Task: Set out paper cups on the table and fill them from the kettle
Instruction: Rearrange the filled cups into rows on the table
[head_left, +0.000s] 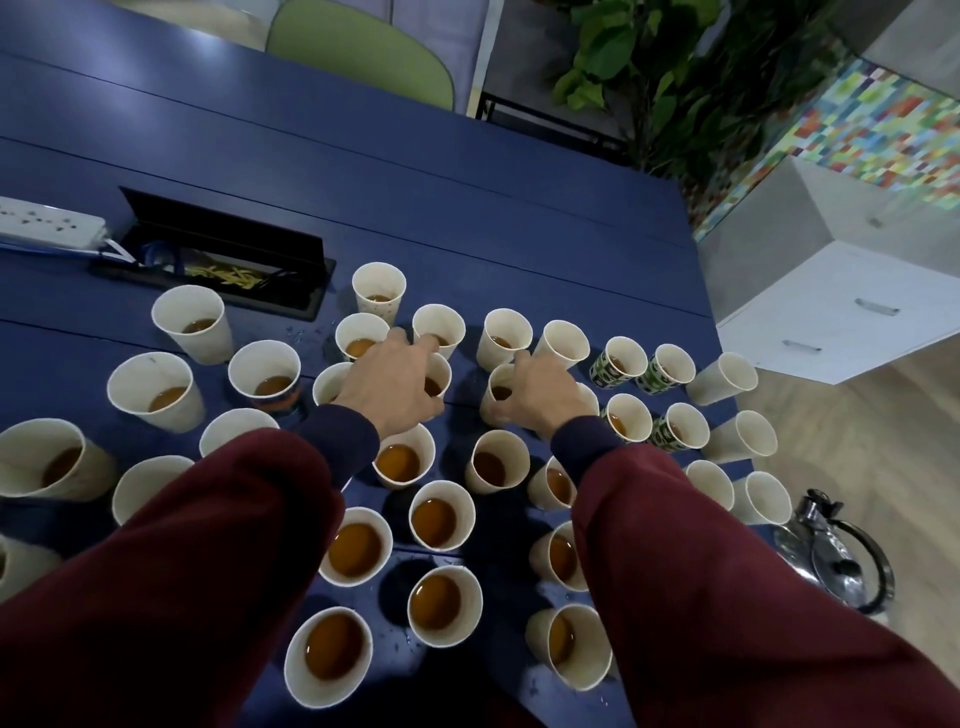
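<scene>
Left hand (389, 387) curled round one paper cup (437, 375), right hand (543, 397) curled round a second cup (500, 389), mid-cluster on the blue table (467, 208). Neighbouring cups (441, 517) part-full of brown liquid, packed close. Kettle (836, 558) far right, past the table edge; support unclear. Risks:
- sleeves (208, 545) low over full near cups, likely to tip them
- paper walls, likely to buckle under a squeeze
- open cable box (234, 273) and power strip (47, 221) near the liquid
</scene>
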